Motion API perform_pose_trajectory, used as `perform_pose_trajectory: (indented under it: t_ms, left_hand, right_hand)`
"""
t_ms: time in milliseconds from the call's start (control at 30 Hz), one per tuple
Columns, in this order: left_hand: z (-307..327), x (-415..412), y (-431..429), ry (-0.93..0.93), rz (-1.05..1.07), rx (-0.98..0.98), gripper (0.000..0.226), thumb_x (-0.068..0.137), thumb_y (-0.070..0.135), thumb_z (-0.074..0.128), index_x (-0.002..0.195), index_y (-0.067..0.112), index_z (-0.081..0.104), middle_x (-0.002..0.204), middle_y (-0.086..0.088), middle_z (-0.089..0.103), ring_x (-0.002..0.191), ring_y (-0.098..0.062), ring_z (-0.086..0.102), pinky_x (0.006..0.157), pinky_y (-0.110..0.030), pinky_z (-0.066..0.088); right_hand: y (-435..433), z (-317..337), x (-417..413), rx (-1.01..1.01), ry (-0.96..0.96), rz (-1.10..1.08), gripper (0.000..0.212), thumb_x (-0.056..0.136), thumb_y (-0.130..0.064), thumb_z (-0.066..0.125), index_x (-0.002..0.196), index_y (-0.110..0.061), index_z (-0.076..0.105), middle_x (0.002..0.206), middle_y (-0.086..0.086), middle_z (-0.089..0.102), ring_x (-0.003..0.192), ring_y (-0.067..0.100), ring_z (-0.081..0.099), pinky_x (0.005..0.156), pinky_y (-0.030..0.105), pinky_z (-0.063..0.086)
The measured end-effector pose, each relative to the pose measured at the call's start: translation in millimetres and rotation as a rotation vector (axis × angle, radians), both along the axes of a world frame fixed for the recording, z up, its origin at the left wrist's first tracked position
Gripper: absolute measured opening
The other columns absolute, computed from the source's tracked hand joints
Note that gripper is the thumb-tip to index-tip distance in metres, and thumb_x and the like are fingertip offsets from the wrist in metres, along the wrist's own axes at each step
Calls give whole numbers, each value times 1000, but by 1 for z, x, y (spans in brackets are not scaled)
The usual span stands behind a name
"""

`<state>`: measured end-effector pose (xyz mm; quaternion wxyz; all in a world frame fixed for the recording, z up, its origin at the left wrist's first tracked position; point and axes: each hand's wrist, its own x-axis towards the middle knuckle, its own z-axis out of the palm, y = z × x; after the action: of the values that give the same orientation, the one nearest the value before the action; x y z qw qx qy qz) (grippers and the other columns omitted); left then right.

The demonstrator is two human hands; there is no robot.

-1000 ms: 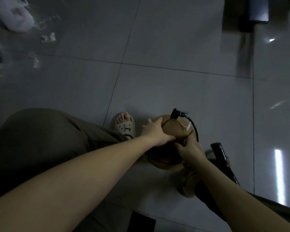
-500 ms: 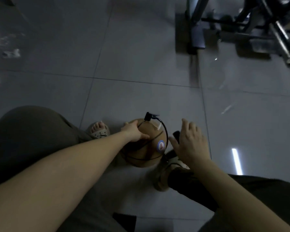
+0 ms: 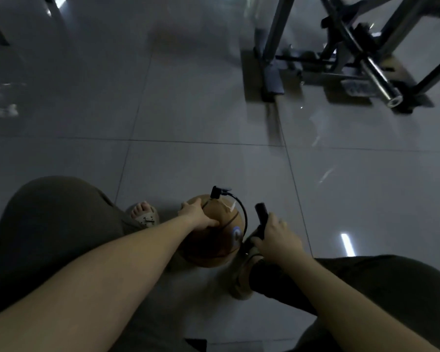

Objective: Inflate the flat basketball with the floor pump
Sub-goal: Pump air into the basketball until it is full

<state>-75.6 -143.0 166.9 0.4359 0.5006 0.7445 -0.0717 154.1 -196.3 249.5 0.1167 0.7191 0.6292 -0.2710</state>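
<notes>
1. The brown round basketball (image 3: 214,240) under the left hand (image 3: 196,215) looks matt and finely grained, with dark grooved seams.
2. The black straight pump handle (image 3: 261,212) in the right hand's (image 3: 274,233) grip is dull; whether it is plastic or rubber is unclear.
3. The thin black hose (image 3: 245,214) between the grips has a slight sheen.
4. The grey tiled floor (image 3: 188,110) beyond both hands is smooth and glossy.
5. The grey tubular frame (image 3: 277,29), far beyond the right grip, is metal, with one bar polished.
6. The olive trousers (image 3: 48,224) are matt cloth.
</notes>
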Motion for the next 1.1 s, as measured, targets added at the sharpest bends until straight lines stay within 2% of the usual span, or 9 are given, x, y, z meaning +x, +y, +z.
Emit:
perform_pose_trajectory:
  t_ms: [67,200,367,500,567,667,833,967,1100]
  left_hand:
    - [0,0,0,-3,5,-2,111,67,65,79,156,28,24,156,-21,22,137,-45,38,112,-52,39]
    - [-3,-1,1,17,5,20,114,67,67,79,157,27,22,157,-21,22,138,-44,37,112,-51,39]
    - [-7,2,5,12,-7,-1,112,65,68,80,154,26,28,156,-22,22,138,-47,35,111,-56,39]
    - [-10,2,5,1,-27,29,108,60,70,80,149,27,34,153,-22,28,134,-46,39,108,-56,41]
    - [-8,1,6,4,-25,27,111,61,69,80,152,27,31,156,-22,25,136,-46,38,109,-56,41]
    - [-6,1,3,29,-14,32,111,66,68,80,155,28,26,159,-21,19,139,-45,35,111,-54,40]
    - [-5,-2,-4,28,-17,50,110,71,67,78,157,32,18,160,-16,16,139,-44,35,111,-53,40]
    - [-4,-5,-2,12,-34,42,111,73,68,76,159,32,15,161,-14,16,139,-44,35,111,-52,40]
    - [-4,-3,0,25,-49,49,111,73,68,75,159,31,15,160,-14,17,138,-45,37,109,-53,42]
  right_hand:
    - [-5,-9,1,6,99,-75,29,92,-27,56,111,-16,37,114,14,57,97,36,58,82,44,50]
    - [10,19,1,69,119,-57,20,88,-13,52,104,-13,41,94,13,61,73,30,54,64,37,47]
    - [29,91,4,158,35,116,29,74,-32,58,98,-19,47,75,5,62,60,25,64,57,42,60]
    - [12,95,5,390,-169,319,42,87,-61,53,91,-20,44,71,-2,55,60,21,58,56,34,52]
    - [4,77,8,483,-188,434,40,94,-59,45,85,-21,39,67,-2,53,52,22,50,49,32,42]
    - [6,51,15,497,-99,446,32,94,-48,50,83,-22,35,74,-1,47,53,23,39,46,30,22]
    - [16,22,20,475,-31,360,24,93,-36,56,97,-15,45,88,0,36,55,18,33,45,24,16]
    - [15,-6,17,425,-19,333,22,94,-34,54,98,-17,41,90,0,39,52,6,31,43,21,20]
    - [14,-39,13,387,-46,286,20,97,-32,52,100,-19,37,90,0,38,52,12,41,42,29,41]
